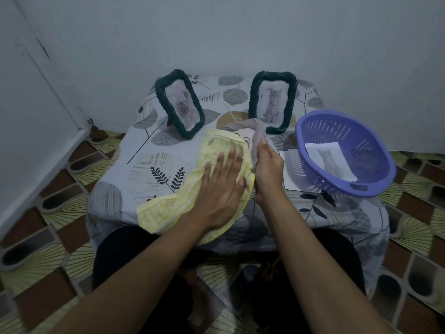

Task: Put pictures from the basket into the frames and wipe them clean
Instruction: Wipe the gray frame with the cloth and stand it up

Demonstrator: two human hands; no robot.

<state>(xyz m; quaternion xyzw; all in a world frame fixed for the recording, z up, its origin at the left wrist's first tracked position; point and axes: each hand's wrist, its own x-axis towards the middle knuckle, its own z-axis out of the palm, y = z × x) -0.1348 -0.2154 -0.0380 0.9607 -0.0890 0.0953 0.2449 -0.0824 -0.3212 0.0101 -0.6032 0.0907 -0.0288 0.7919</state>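
My left hand [220, 186] lies flat, fingers spread, on a yellow checked cloth [168, 206] that covers most of a grey-rimmed frame [240, 130] in the middle of the small table. My right hand [267, 169] grips that frame's right edge. Two dark green woven frames stand upright at the back: the left one [179, 103] holds a rose picture, the right one [273, 101] a cat picture. A purple basket [344, 153] at the right holds a cat picture [331, 160].
A white sheet [292, 174] lies partly under the basket. The table [144, 165] wears a leaf-patterned cover and stands against a grey wall. Patterned floor tiles surround it. My dark-clothed legs are below the near edge.
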